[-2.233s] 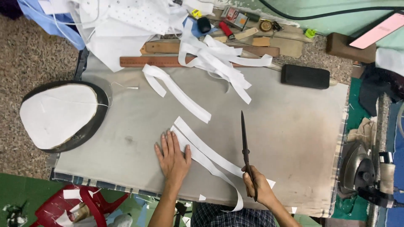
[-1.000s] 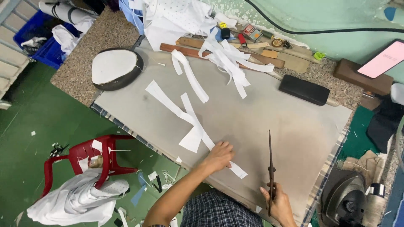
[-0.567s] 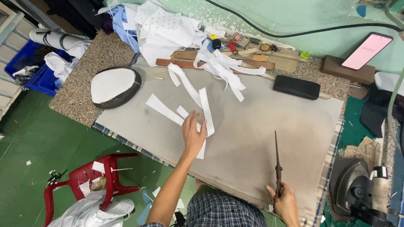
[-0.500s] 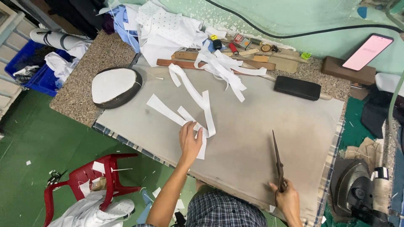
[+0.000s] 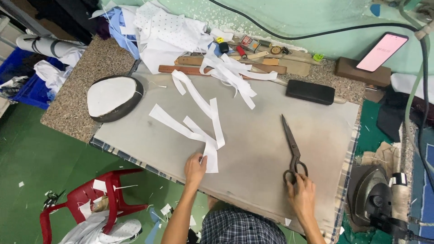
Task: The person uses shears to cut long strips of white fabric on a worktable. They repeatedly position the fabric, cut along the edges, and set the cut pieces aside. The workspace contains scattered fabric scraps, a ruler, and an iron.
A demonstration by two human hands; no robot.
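White fabric strips lie crossed on the grey padded work surface, left of centre in the frame, their lower ends running down towards the near edge. The left hand rests at that near edge, fingers together and laid flat on the bottom end of the lowest strip, pinning it to the pad. The right hand sits lower right of centre, fingers curled around the loops of a pair of large dark scissors; the blades are closed and lie flat on the pad, pointing up the frame and slightly left, well apart from the strips.

Between strips and scissors the pad is bare, and a wide bare stretch also runs from the scissors to the checked cloth border along the right edge. Beyond that edge, at lower right, a dark iron stands close to the table. A black oblong case lies at the pad's upper right edge. More loose white strips are heaped at top centre over a wooden ruler, with small tools and white fabric behind them. An oval dark-rimmed pressing form with a white top sits at the pad's upper left corner, overlapping the speckled stone counter. A phone with a pink screen leans at upper right. Below the near edge, at lower left, a red plastic chair stands on the green floor.
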